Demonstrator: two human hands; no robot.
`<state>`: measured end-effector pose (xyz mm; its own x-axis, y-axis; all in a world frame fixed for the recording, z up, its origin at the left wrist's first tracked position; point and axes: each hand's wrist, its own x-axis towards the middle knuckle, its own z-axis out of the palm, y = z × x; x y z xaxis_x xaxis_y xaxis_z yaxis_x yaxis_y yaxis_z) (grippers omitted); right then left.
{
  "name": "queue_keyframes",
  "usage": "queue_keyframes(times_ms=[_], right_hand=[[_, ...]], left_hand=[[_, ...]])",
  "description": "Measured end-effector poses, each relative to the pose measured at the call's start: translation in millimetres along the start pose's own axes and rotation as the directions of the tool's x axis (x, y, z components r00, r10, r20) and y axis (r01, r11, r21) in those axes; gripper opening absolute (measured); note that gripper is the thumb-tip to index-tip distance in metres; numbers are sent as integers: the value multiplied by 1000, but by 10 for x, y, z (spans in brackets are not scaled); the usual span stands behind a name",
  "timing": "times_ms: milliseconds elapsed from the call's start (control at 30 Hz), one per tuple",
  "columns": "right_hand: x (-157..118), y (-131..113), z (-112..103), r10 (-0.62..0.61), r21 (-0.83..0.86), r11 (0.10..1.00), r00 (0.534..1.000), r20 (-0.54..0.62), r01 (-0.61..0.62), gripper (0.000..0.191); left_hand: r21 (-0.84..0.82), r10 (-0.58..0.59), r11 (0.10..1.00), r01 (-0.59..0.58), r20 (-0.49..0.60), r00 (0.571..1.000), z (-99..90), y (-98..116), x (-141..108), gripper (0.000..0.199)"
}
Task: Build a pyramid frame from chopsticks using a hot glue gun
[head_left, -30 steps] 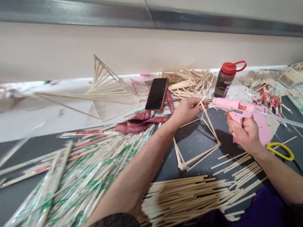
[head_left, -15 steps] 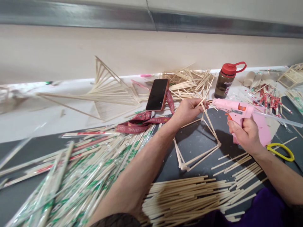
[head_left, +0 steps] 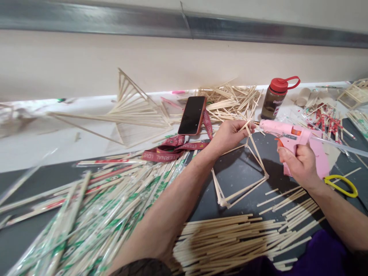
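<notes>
My left hand is closed, pinching the upper joint of a wooden stick frame built from thin chopsticks. The frame's lower corners rest on the dark table, with whitish glue lumps at the joints. In my right hand is a pink hot glue gun, fingers wrapped round its grip near the orange trigger. A clear glue stick juts from the gun's back. Its metal nozzle points left and meets the pinched joint, or lies very close to it; I cannot tell which.
Loose chopsticks lie in front; wrapped chopsticks cover the left. A phone with a lanyard, a heap of sticks and a red-capped bottle stand behind. A larger stick model is back left; yellow-handled scissors lie right.
Hardly anything differs. The camera view has shifted slightly, while both hands keep their hold and the nozzle stays at the joint.
</notes>
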<state>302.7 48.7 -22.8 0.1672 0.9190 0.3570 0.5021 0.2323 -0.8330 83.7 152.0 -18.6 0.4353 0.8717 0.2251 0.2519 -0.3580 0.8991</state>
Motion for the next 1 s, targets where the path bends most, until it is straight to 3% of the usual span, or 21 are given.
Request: queue_keyframes(times_ms=[1000], right_hand=[[-14, 14, -14, -16, 11, 1000, 999, 46, 16, 24]], left_hand=[[42, -25, 999, 26, -13, 1000, -13, 12, -14, 25]])
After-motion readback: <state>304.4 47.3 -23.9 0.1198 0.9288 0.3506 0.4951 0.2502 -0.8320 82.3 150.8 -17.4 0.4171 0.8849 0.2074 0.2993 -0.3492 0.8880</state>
